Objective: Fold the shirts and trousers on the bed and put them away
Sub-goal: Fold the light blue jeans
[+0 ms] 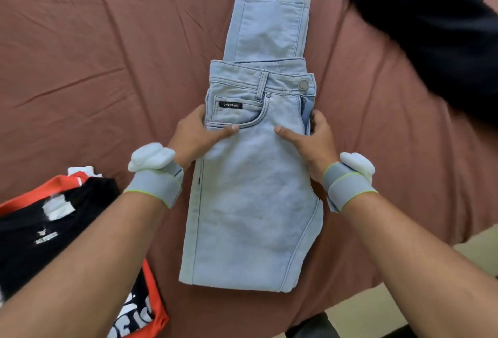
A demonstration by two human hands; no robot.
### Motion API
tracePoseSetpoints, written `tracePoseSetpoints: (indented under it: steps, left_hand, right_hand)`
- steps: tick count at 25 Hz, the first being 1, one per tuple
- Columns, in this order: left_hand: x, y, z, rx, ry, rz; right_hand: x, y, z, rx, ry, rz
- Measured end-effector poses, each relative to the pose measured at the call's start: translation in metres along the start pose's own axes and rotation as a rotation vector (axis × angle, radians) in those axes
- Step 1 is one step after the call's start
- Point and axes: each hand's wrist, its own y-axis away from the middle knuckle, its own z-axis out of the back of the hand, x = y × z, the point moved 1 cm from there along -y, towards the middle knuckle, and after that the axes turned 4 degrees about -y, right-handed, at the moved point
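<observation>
Rust-brown sheet covers the bed (80, 41), creased all over, and I have the light-blue jeans (253, 203) lying at its middle, running from the near edge away from me. They are folded lengthwise, and the leg ends are doubled back under the waistband so that they stick out beyond it toward the far side. A small black label sits on the front pocket, and a metal button shows at the waistband.

I have both hands gripping the jeans just below the waistband. My left hand (196, 135) holds the left edge by the pocket, thumb lying flat on top of the cloth, fingers tucked under. My right hand (312, 138) holds the right edge at the zip, thumb on top in the same way. Each wrist carries a grey strap with a white block on it.

Near the bed's near-left corner lies a black and orange shirt (54, 230). Dark clothing (431, 28) fills the far-right corner.
</observation>
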Motion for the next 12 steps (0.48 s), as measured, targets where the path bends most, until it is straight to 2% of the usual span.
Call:
tracePoseSetpoints:
  steps: [4,8,12]
  left_hand:
    - [0.056,0.075,-0.008,0.174,0.117,0.092]
    - [0.098,0.129,-0.024,0.394,0.238,0.099]
    - [0.12,0.173,-0.035,0.494,0.355,0.152]
  right_hand:
    - [-0.035,0.065,0.013,0.104,-0.023,-0.169]
    - [-0.056,0.089,0.017,0.198,0.091,-0.168]
    - [-0.06,0.108,0.025,0.279,0.231,-0.177]
